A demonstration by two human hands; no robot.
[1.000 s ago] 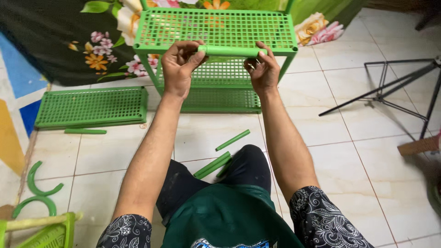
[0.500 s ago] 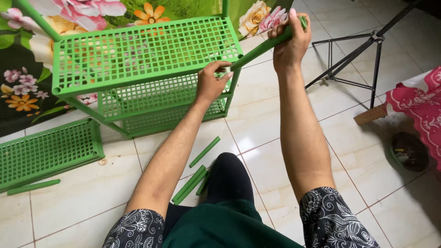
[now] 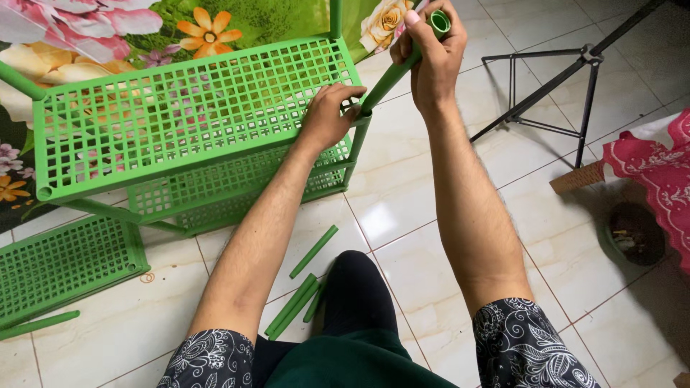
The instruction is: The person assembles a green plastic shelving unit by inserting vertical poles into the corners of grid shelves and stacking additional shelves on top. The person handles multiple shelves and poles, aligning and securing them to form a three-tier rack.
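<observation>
I see my right hand [image 3: 433, 61] wrapped tight around the upper end of a green tube [image 3: 402, 65], fingers closed all the way round it with the thumb up beside the tube's open mouth. The tube runs from that fist down and to the left, slanting, and its lower end meets the near right corner of the green rack [image 3: 180, 122]. My left hand [image 3: 329, 115] sits right at that corner, fingers curled over the edge of the top shelf and closed about the spot where the tube's lower end arrives; I cannot tell whether the tube is seated in the corner socket, since the fingers cover it. So the tube spans the gap between both hands, gripped high by the right and steadied low by the left. On the tiled floor [image 3: 431, 208] by my knee lie several loose green tubes [image 3: 298, 302], and a spare shelf panel [image 3: 65, 266] lies to the left. A black stand [image 3: 546, 86] is off to the right.
</observation>
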